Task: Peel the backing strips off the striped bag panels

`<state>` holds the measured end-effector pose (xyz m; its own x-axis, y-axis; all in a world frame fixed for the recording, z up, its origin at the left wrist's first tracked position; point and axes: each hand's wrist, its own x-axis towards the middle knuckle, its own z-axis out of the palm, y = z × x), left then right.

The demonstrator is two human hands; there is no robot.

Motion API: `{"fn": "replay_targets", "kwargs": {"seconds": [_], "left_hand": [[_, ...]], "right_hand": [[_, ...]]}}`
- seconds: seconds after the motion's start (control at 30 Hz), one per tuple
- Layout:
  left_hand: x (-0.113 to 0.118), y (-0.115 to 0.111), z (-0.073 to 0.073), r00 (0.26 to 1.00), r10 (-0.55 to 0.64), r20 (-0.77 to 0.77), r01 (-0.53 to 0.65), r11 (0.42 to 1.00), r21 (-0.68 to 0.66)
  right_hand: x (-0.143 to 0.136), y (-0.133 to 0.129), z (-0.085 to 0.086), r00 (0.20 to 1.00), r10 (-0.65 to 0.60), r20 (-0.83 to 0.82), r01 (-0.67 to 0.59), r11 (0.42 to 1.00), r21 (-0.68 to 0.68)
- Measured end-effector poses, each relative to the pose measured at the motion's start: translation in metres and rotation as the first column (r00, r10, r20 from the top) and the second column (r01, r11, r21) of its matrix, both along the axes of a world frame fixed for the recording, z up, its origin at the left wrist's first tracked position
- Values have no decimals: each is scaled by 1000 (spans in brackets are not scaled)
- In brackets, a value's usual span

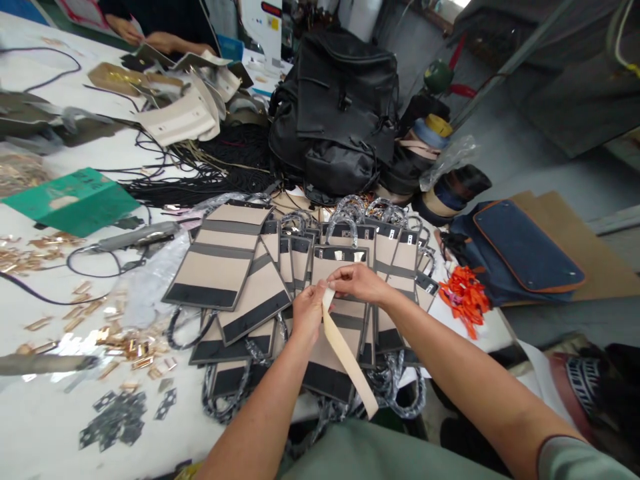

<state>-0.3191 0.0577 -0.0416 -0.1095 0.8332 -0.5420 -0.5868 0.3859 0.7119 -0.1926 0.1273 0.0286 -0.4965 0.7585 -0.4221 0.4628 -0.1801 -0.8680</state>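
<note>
The left hand (309,310) has thumb and finger pinched on the upper end of a pale strip (350,363), and the right hand (355,281) meets it there, its fingertips also drawn together on the tip. The strip hangs down in front of a beige panel (353,333), its lower end loose near the table's front edge (nothing seems to be holding that end). The fingers overlap, so I cannot tell whether the whitish tip is a separate layer.

The free tail looks like the weak point: a swing of either arm could drag it across the panel or twist it, and if it is sticky it might cling where it touches. With so small a pinch, a hard tug could tear the tip or pull it from the fingers. The panels lie piled in overlapping layers, with plastic-wrapped handles (407,400) poking out beside them, so a knock from a forearm could shift the pile or catch a loop. The gold clasps (145,357), scattered well to the left, seem less exposed.
</note>
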Motion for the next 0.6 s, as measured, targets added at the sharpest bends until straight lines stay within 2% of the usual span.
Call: {"fn": "replay_targets", "kwargs": {"seconds": [0.1,0.2,0.27,0.37,0.43,0.5,0.6], "left_hand": [[-2,-3,1,997,-30,-72,34,997,64],[-10,-5,1,964,-173,-201,208,964,167],[-16,-4,1,900,-210,-382,312,922,229],[-24,-3,0,753,-94,-651,371,878,302],[-27,-3,-2,686,-79,-723,401,871,285],[-29,-4,-3,658,-117,-744,426,873,239],[-32,-3,-3,583,-92,-807,452,862,229]], "right_hand": [[2,-1,-1,999,21,48,-25,995,94],[7,-1,0,982,-4,191,-46,966,255],[10,-1,2,959,7,282,-98,946,310],[11,0,6,912,67,404,-228,903,365],[8,3,10,870,99,482,-332,842,425],[1,6,15,815,163,556,-461,765,451],[-13,13,21,692,282,665,-652,639,408]]}}
